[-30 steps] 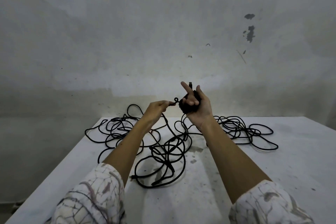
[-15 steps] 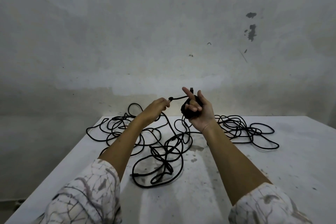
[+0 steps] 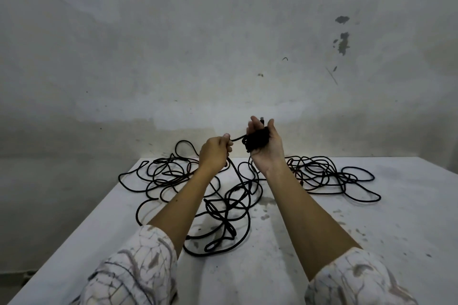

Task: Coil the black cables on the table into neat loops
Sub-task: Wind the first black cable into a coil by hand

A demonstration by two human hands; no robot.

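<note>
Head view: the single camera, looking forward and down over both forearms at a white table set against a wall.
Right hand: raised above the far part of the table, palm toward the camera, fingers pointing up and loosely curved around a small wound bundle of black cable that sits in the palm and around the fingers.
Right-hand fingers: partly bent, cupping the bundle; a short cable end with a plug sticks up between the fingertips.
Left hand: level with the right, just beside it, back of the hand toward the camera.
Left-hand fingers: curled together and pinched on a strand of the cable, which runs short and nearly taut across to the bundle.
Hanging cable: from below the left hand a line drops to the tangle on the table.
Black cables: loose, overlapping loops spread across the far half of the table, from near the far left corner to well toward the right edge.
Left cluster: tangled loops close to the far left corner, one loop reaching the left edge.
Middle cluster: longer loops between the two forearms, the nearest loop lying toward the table's centre.
Right cluster: denser loops behind the right forearm, with wide outer loops toward the right edge.
Table surface: white, with grey smudges and specks in the middle and right.
Sleeves: pale patterned fabric on both arms, pushed up past the forearms.
Wall: pale, stained, with dark chipped patches at upper right.
</note>
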